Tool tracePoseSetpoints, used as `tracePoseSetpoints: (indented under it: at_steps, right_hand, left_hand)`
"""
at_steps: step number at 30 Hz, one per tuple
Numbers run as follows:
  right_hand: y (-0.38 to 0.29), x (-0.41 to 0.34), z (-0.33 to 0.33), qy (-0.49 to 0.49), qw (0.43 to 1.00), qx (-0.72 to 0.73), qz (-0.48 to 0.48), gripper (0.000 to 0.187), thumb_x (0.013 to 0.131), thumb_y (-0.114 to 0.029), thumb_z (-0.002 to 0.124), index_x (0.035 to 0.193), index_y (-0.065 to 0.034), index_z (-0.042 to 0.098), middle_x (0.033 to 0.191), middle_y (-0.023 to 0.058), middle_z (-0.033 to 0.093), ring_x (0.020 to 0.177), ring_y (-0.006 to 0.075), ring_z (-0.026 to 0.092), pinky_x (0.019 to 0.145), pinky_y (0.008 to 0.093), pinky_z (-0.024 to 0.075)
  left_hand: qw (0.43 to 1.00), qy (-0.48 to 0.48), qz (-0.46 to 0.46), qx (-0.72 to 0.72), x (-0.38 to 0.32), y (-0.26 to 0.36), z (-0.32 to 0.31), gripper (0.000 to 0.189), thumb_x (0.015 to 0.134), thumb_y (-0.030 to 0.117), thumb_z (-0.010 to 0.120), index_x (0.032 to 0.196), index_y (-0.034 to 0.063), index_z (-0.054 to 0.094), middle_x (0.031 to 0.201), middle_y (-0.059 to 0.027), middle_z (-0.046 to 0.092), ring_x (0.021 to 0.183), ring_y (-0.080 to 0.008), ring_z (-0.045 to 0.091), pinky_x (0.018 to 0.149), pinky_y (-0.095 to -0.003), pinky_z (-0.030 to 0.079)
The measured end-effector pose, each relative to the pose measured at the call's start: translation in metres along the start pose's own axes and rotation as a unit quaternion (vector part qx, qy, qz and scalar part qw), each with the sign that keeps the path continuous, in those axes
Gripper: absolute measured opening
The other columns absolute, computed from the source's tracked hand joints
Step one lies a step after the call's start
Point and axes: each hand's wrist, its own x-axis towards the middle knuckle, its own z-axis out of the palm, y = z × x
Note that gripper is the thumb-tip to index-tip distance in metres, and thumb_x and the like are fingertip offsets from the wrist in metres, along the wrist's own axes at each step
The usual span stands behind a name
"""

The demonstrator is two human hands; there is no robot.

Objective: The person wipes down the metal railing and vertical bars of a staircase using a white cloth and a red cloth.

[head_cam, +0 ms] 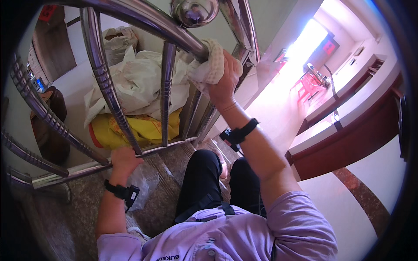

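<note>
My right hand (pixel 225 80) is wrapped around a pale checked cloth (pixel 209 70), which is folded over the end of the thick stainless-steel handrail (pixel 153 27). Lower down and to the left, my left hand (pixel 125 161) grips the bottom rail (pixel 81 172) of the same railing, beside the foot of a baluster (pixel 106 80). Its fingertips are hidden behind the rail. A polished steel ball (pixel 195 12) sits above the handrail. Below my left hand, a clear plastic bag (pixel 145 186) lies on the stone stairs (pixel 156 204).
Behind the balusters lie white woven sacks (pixel 140 78) and a yellow bag (pixel 137 130). Brown jars (pixel 54 104) stand at the left. Brown-edged stone steps (pixel 166 163) descend past my knees. To the right are a dark red panel (pixel 349 148) and, farther off, a pink plastic stool (pixel 307 86).
</note>
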Motion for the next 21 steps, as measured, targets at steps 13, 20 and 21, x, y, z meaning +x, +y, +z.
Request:
tracePoseSetpoints:
  at_steps: [13, 20, 21]
  right_hand:
    - [-0.027, -0.128, 0.056, 0.131, 0.911, 0.157, 0.358, 0.060, 0.070, -0.009, 0.074, 0.125, -0.0001, 0.052, 0.130, 0.0230, 0.052, 0.116, 0.0418, 0.050, 0.098, 0.0458, 0.0407]
    - [-0.003, -0.072, 0.001, -0.111, 0.728, 0.371, 0.566, 0.053, 0.058, 0.011, 0.078, 0.107, 0.0036, 0.062, 0.099, 0.0099, 0.069, 0.093, 0.0235, 0.067, 0.082, 0.0352, 0.0545]
    - [-0.024, -0.046, -0.009, -0.070, 0.653, 0.462, 0.596, 0.046, 0.060, 0.013, 0.077, 0.103, 0.0057, 0.063, 0.098, 0.0110, 0.069, 0.091, 0.0228, 0.067, 0.079, 0.0335, 0.0553]
  left_hand:
    - [1.000, -0.004, -0.014, -0.011, 0.003, 0.006, -0.005, 0.046, 0.072, 0.053, 0.071, 0.093, 0.0122, 0.074, 0.090, -0.0099, 0.070, 0.089, -0.0280, 0.066, 0.074, -0.0405, 0.050]
    - [0.999, -0.011, -0.018, -0.028, -0.003, 0.014, -0.014, 0.039, 0.075, 0.047, 0.071, 0.094, 0.0138, 0.075, 0.087, -0.0087, 0.070, 0.086, -0.0280, 0.068, 0.073, -0.0405, 0.051]
    - [0.999, -0.014, -0.026, -0.029, -0.004, 0.007, -0.010, 0.039, 0.075, 0.047, 0.071, 0.094, 0.0138, 0.075, 0.087, -0.0087, 0.070, 0.086, -0.0280, 0.068, 0.073, -0.0405, 0.051]
